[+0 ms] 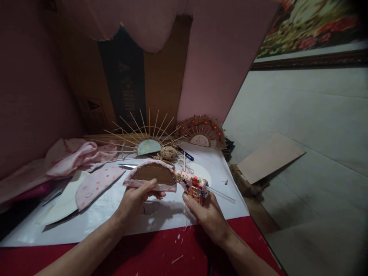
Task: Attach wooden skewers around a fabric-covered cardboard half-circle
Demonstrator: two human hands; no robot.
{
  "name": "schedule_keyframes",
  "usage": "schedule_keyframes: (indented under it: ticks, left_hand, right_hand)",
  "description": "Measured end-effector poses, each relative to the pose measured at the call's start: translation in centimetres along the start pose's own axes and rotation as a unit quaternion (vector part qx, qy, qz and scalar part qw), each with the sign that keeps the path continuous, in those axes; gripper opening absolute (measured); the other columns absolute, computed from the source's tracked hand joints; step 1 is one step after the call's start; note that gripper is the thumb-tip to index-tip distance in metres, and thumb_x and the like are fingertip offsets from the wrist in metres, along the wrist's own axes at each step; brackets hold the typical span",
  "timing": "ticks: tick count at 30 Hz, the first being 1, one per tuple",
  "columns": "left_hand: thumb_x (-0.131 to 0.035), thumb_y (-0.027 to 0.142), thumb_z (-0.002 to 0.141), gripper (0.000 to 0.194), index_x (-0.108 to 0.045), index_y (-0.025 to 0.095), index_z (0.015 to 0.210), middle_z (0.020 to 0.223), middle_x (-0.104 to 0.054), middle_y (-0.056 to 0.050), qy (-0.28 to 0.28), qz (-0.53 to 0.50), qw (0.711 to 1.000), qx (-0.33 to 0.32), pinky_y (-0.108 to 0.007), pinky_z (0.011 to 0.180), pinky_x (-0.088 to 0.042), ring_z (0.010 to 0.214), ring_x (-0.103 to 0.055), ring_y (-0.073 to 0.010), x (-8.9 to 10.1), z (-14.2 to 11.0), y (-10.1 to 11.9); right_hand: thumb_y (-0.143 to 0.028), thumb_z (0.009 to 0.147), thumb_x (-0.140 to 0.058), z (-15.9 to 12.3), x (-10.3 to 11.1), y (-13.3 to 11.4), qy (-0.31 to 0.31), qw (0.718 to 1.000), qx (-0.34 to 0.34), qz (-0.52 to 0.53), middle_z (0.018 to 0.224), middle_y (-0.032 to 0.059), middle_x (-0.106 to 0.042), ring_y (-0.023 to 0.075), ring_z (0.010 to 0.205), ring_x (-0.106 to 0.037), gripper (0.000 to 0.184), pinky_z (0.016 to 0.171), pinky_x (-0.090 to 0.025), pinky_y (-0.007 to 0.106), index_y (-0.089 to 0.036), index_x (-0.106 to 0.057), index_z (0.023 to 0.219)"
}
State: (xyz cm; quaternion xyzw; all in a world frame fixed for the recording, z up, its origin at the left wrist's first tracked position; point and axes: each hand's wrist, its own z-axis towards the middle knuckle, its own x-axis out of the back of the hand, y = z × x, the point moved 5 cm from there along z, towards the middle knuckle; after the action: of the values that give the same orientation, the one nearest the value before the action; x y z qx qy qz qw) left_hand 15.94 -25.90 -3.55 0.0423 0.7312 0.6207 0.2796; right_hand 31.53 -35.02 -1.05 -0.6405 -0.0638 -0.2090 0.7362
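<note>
My left hand (140, 197) grips a half-round cardboard piece (153, 173) by its straight lower edge, thumb on top. Its bare brown side faces me, and pink dotted fabric wraps over its rim. In my right hand (208, 212) is a glue gun (194, 183) covered in colourful patterned wrapping, a clear glue stick (221, 194) poking out of its back. The gun's nozzle points left and meets or nearly meets the right end of the cardboard piece. Whether glue is coming out I cannot tell.
Behind lie a stick fan with a green centre (148, 147), a ball of twine (168, 153) and a red-trimmed fan (199, 140). Left are a pink dotted half-round (99, 186) and crumpled fabric (83, 157). A large cardboard box (166, 73) stands at the back.
</note>
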Motion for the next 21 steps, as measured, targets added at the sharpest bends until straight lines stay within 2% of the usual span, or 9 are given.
schedule_keyframes:
  ticks: [3,8,12,17,21]
  left_hand:
    - [-0.059,0.026,0.078,0.025,-0.068,0.012,0.059,0.060,-0.068,-0.006,-0.006,-0.019,1.000,0.001,-0.028,0.065,-0.044,0.062,-0.060,-0.0166,-0.03,0.04,0.03]
    - [-0.059,0.025,0.079,0.023,-0.068,0.012,0.062,0.061,-0.068,-0.006,0.000,-0.046,0.999,0.001,-0.029,0.064,-0.045,0.061,-0.060,-0.0165,0.31,0.30,-0.11]
    - [-0.059,0.026,0.079,0.025,-0.068,0.012,0.060,0.061,-0.068,-0.007,-0.004,-0.036,0.999,0.008,-0.029,0.066,-0.044,0.062,-0.061,-0.0166,0.31,0.31,-0.24]
    - [-0.059,0.027,0.079,0.024,-0.068,0.012,0.061,0.061,-0.068,-0.007,0.004,-0.032,0.999,0.012,-0.028,0.065,-0.044,0.062,-0.060,-0.0169,0.07,0.17,-0.16]
    - [-0.059,0.025,0.078,0.024,-0.067,0.012,0.060,0.060,-0.068,-0.006,-0.003,-0.036,0.999,0.003,-0.028,0.064,-0.044,0.062,-0.060,-0.0166,-0.16,0.09,0.02]
  right_hand:
    - [-0.032,0.087,-0.048,-0.10,-0.05,-0.02,-0.006,1.000,-0.004,-0.012,0.069,-0.0011,-0.056,0.0133,0.066,-0.048,0.021,0.064,-0.039,0.027,-0.016,-0.061,0.081]
    - [-0.029,0.087,-0.049,-0.06,0.14,-0.69,0.001,1.000,0.023,0.009,0.077,0.0001,-0.058,0.0153,0.079,-0.052,0.017,0.076,-0.040,0.028,-0.017,-0.060,0.085]
    - [-0.031,0.086,-0.049,0.03,0.01,-0.39,-0.006,1.000,0.000,0.015,0.074,0.0010,-0.059,0.0158,0.075,-0.052,0.020,0.072,-0.042,0.029,-0.016,-0.061,0.081]
    - [-0.031,0.085,-0.050,-0.02,0.02,-0.59,-0.001,0.999,0.001,0.032,0.085,0.0027,-0.063,0.0179,0.081,-0.054,0.022,0.076,-0.042,0.031,-0.017,-0.064,0.095]
    - [-0.034,0.082,-0.053,-0.04,0.08,-0.21,0.015,0.998,-0.011,0.056,0.071,0.0022,-0.061,0.0183,0.073,-0.054,0.024,0.069,-0.044,0.031,-0.016,-0.066,0.092]
